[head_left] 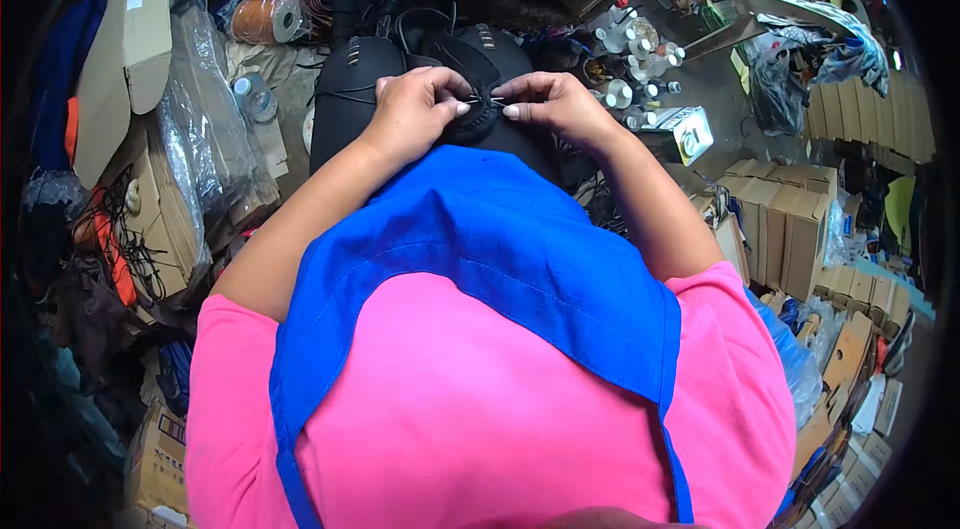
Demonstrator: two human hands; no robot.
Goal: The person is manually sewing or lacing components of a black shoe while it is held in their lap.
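Observation:
On my lap, against the blue apron point(480, 219), lies a black shoe upper point(468, 57) with gathered stitching along its near edge. My left hand point(415, 109) is closed in a pinch at the left of this seam, on a thin, shiny needle-like piece. From the right, my right hand point(560, 109) pinches a similar thin piece, its fingertips close to those of the left. Dark cord point(345, 94) runs leftward from under my left hand. The exact point where the thin pieces meet the seam is too small to make out.
Several small bottles point(625, 44) and a tin can point(682, 134) stand to the right. Cardboard boxes point(785, 219) are stacked farther right. At left are an orange thread spool point(268, 21), a clear plastic jug point(255, 97), plastic sheeting point(205, 99) and a cardboard sheet point(125, 59).

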